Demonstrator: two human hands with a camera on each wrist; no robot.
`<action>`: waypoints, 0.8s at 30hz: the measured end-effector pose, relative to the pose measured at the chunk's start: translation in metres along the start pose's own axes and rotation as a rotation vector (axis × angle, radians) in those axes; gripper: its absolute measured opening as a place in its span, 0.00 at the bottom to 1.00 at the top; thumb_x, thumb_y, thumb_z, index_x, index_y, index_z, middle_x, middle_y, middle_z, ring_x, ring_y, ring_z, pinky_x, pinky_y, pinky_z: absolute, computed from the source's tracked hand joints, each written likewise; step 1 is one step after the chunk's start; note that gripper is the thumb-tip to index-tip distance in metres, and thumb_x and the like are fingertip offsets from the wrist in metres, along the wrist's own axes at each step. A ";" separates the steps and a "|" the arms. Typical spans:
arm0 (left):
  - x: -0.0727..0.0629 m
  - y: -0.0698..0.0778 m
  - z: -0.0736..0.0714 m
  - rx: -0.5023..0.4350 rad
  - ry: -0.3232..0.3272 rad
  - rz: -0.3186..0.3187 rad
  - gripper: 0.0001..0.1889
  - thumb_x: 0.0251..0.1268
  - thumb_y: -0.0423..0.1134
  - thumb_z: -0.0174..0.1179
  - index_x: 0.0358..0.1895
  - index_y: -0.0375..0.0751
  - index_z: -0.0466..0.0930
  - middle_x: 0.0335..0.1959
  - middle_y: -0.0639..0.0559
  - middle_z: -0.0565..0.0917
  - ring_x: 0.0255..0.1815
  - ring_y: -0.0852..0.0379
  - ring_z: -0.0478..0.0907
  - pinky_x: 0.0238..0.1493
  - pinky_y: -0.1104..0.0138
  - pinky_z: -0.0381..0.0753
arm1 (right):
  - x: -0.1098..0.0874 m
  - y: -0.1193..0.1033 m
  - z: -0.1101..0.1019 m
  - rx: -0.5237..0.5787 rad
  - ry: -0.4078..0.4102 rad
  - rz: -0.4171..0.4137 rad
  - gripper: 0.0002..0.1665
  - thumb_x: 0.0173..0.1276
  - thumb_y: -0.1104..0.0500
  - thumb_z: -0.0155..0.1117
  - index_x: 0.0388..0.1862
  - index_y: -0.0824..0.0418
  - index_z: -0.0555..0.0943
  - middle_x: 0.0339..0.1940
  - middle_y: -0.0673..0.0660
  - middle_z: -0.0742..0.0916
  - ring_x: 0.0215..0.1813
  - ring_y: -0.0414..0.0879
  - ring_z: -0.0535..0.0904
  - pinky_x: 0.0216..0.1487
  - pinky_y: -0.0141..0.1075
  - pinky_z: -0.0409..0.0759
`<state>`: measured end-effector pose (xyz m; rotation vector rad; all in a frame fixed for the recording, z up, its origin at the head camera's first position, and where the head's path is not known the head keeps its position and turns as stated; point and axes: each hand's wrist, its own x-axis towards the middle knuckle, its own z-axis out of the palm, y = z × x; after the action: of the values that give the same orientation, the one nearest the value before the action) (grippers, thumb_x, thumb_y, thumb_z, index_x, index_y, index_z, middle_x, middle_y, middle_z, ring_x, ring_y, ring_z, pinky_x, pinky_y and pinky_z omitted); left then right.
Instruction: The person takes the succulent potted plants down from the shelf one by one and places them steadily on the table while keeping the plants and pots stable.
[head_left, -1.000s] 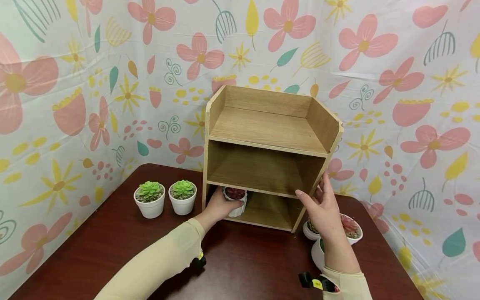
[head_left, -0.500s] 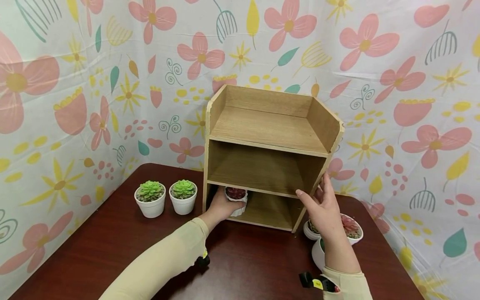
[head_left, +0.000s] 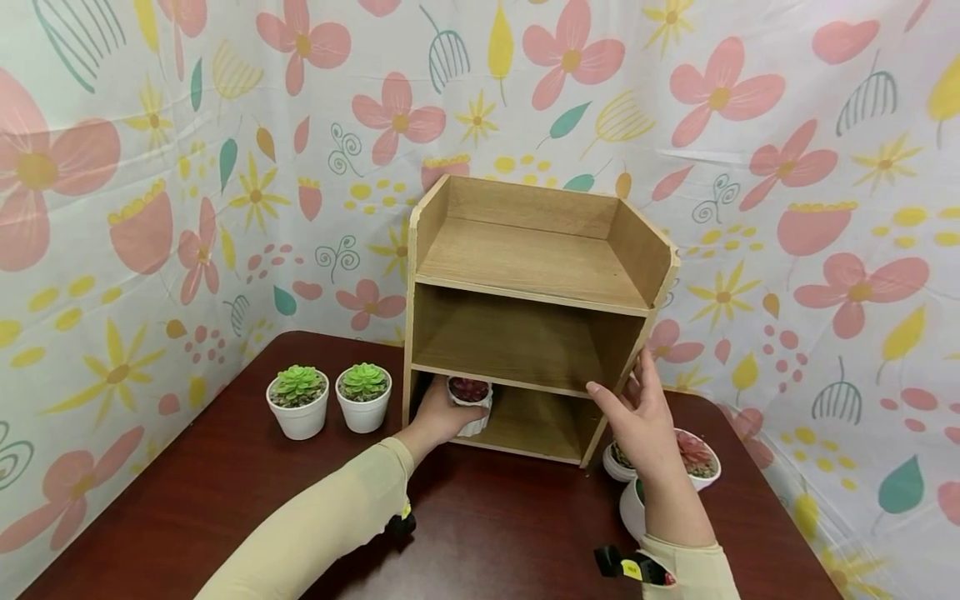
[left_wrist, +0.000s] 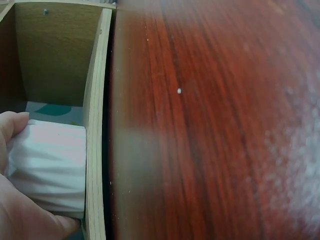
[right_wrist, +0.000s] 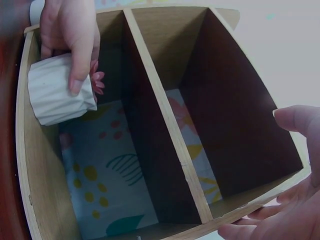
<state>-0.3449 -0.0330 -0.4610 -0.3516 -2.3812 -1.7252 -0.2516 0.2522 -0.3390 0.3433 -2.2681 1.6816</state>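
My left hand (head_left: 438,412) reaches into the bottom compartment of a wooden shelf unit (head_left: 532,260), at its left end. It grips a white ribbed pot (head_left: 474,423) with a dark red succulent (head_left: 469,389). Seen from the right wrist, the pot (right_wrist: 57,95) lies close over the bottom board, its red leaves pointing into the compartment. The left wrist view shows thumb and fingers on either side of the pot (left_wrist: 47,167). My right hand (head_left: 647,427) holds the unit's right side panel, thumb at the front edge, the other fingers along the outside (right_wrist: 295,200).
Two white pots with green succulents (head_left: 297,402) (head_left: 363,398) stand left of the unit on the dark red table (head_left: 480,533). Several more potted plants, one with a pink succulent (head_left: 696,454), sit at the right, partly behind my right forearm. A floral cloth (head_left: 720,192) hangs behind.
My left forearm has shifted slightly to the right, while the pot stays almost in place. The right hand keeps its hold on the panel. The head view has moved a little.
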 end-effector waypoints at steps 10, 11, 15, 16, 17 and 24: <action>-0.005 0.007 0.003 -0.035 -0.057 0.039 0.49 0.53 0.41 0.79 0.77 0.49 0.60 0.70 0.47 0.75 0.71 0.48 0.74 0.72 0.52 0.73 | 0.001 0.001 0.000 -0.003 0.004 -0.011 0.58 0.74 0.56 0.67 0.87 0.39 0.39 0.87 0.57 0.54 0.85 0.60 0.53 0.79 0.63 0.58; -0.006 0.009 0.002 -0.037 -0.065 0.044 0.48 0.53 0.41 0.79 0.77 0.49 0.61 0.69 0.47 0.76 0.71 0.49 0.74 0.72 0.52 0.73 | 0.001 0.001 0.000 -0.001 0.003 -0.007 0.58 0.74 0.56 0.67 0.87 0.39 0.39 0.87 0.57 0.54 0.85 0.60 0.53 0.79 0.63 0.57; -0.009 0.014 0.002 -0.036 -0.092 0.075 0.46 0.52 0.42 0.80 0.75 0.50 0.64 0.67 0.50 0.77 0.69 0.52 0.75 0.70 0.55 0.74 | 0.001 0.000 0.000 -0.008 0.004 0.004 0.58 0.74 0.56 0.67 0.86 0.37 0.38 0.87 0.56 0.52 0.86 0.60 0.52 0.80 0.63 0.57; -0.010 0.016 0.001 -0.032 -0.099 0.075 0.46 0.52 0.42 0.80 0.75 0.51 0.64 0.67 0.50 0.78 0.68 0.53 0.76 0.70 0.56 0.74 | 0.001 -0.001 0.000 -0.006 0.004 0.003 0.58 0.74 0.56 0.67 0.86 0.37 0.39 0.87 0.56 0.53 0.86 0.60 0.52 0.79 0.63 0.57; -0.011 0.017 0.001 -0.027 -0.103 0.079 0.46 0.52 0.43 0.80 0.74 0.51 0.64 0.67 0.51 0.78 0.68 0.53 0.76 0.70 0.56 0.75 | 0.000 -0.001 0.000 -0.005 0.004 0.002 0.58 0.74 0.56 0.67 0.86 0.37 0.39 0.87 0.56 0.53 0.86 0.60 0.52 0.79 0.63 0.58; -0.026 0.030 -0.007 0.028 -0.120 0.057 0.48 0.47 0.49 0.82 0.72 0.49 0.67 0.65 0.50 0.79 0.66 0.53 0.77 0.68 0.55 0.76 | 0.001 0.000 0.000 0.004 0.003 -0.010 0.58 0.74 0.57 0.67 0.86 0.37 0.39 0.87 0.56 0.54 0.85 0.60 0.53 0.79 0.64 0.58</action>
<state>-0.3117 -0.0333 -0.4390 -0.5277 -2.4490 -1.6885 -0.2525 0.2518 -0.3389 0.3519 -2.2570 1.6809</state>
